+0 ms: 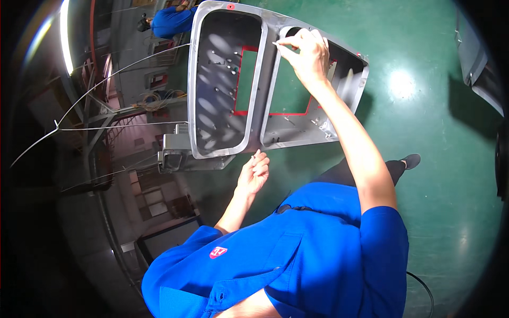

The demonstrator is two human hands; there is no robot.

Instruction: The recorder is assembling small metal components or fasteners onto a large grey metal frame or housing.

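A large grey metal housing (256, 100) hangs tilted in front of me, with two deep openings split by a middle bar. Red edging lines the cut-outs inside, and several small studs stick out of its inner wall. My right hand (310, 57) is raised over the right opening, thumb and forefinger pinching a small whitish piece (275, 44) close to the middle bar. Just below the housing's lower edge is my left hand (253, 174), its fingers curled closed. Whatever lies inside those fingers is too small or hidden to name.
Thin wires (124, 127) run from the housing's left side to a joint at far left. Behind it hangs another grey metal part (177, 146). A person in blue (172, 22) works at the top left. More grey metal (477, 58) stands at far right above the green floor (435, 153).
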